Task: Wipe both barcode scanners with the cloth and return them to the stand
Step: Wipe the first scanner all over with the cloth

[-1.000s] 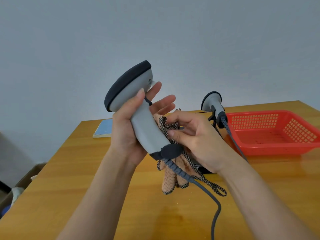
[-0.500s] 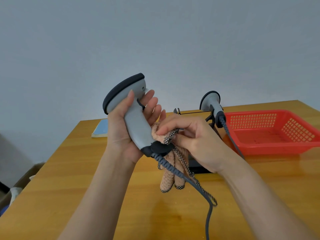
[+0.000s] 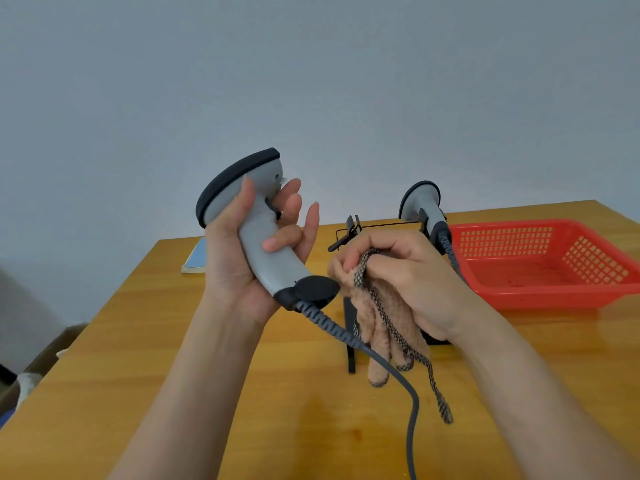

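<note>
**Grey scanner gripped, cloth bunched beside its base**

Grey plastic formed the body of the held scanner [image 3: 263, 244], which stood nearly upright above the table, dark head uppermost. The left hand [image 3: 242, 268] had wrapped its handle: thumb along the near side, one finger curled across the front, the other fingers loosely spread behind. Its dark base cap pointed toward the right hand [image 3: 398, 282], which was closed on a fuzzy tan cloth [image 3: 384, 327] with checked trim; the cloth appeared to touch the cap, though the contact was hard to confirm. A coiled grey cable [image 3: 381, 368] ran down from the cap. Behind, the second scanner [image 3: 422, 209] sat in the black wire stand [image 3: 351, 341]. A red basket [image 3: 540, 265] lay right of it on the wooden table [image 3: 138, 358], a blue book [image 3: 195, 259] near the far-left edge, a plain grey wall [image 3: 311, 81] beyond.
</note>
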